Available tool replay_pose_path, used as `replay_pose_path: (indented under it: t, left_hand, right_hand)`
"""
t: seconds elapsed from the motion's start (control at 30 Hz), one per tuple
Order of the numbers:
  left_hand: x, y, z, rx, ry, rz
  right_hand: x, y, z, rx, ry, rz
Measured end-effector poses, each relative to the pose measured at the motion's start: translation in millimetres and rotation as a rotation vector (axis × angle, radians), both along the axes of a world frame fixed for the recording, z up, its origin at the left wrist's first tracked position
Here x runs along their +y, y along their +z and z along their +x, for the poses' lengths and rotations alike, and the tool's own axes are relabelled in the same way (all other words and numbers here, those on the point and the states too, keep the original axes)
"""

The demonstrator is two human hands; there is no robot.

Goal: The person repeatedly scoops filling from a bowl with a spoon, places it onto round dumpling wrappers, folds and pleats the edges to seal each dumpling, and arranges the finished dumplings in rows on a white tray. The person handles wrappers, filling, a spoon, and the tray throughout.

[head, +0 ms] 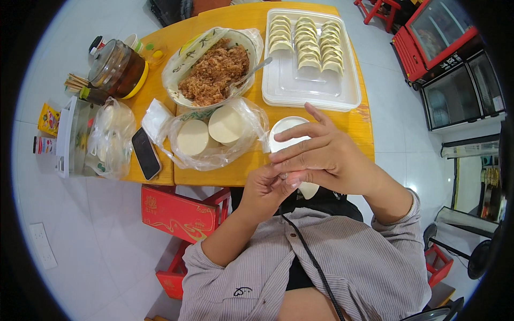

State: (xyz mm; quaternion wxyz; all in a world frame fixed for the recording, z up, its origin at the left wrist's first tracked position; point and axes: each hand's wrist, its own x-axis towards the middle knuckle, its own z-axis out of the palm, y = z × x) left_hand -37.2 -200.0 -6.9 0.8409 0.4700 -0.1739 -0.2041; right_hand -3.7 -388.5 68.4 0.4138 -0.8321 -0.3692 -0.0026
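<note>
Between both hands, in front of my body, is a pale dumpling wrapper [309, 191], mostly hidden by the fingers. My left hand [267, 188] pinches it from the left, with white flour on its thumb. From the right, my right hand [321, 154] grips it by the thumb and lower fingers, its upper fingers spread. Just beyond the fingers stands a small white bowl [291, 122], partly covered by my right hand. Two stacks of round wrappers [229, 126] lie in a clear plastic bag [209, 158] to the left. Behind them is a large bowl of minced filling [219, 70] with a metal spoon [257, 70].
A lidded-tray stack [317, 94] holds three rows of folded dumplings [307, 44] at the back right. A phone [146, 154], tissues [157, 116], a bagged bundle [111, 136] and a glass teapot [118, 72] occupy the left. Red stools [180, 210] stand below the wooden table [357, 128].
</note>
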Motion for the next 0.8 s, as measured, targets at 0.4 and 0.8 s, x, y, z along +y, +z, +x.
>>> replay_pose_path:
  t: [0.4,0.8]
  left_hand:
    - [-21.5,13.5,-0.7,-0.189,0.398,0.154]
    - [-46.2,14.7,6.4,-0.385,0.584,0.278]
  right_hand:
    - [12.7,-44.1,-19.2,0.243,-0.347,0.809]
    - [25.3,-63.0,-32.4,0.100,-0.292,0.804]
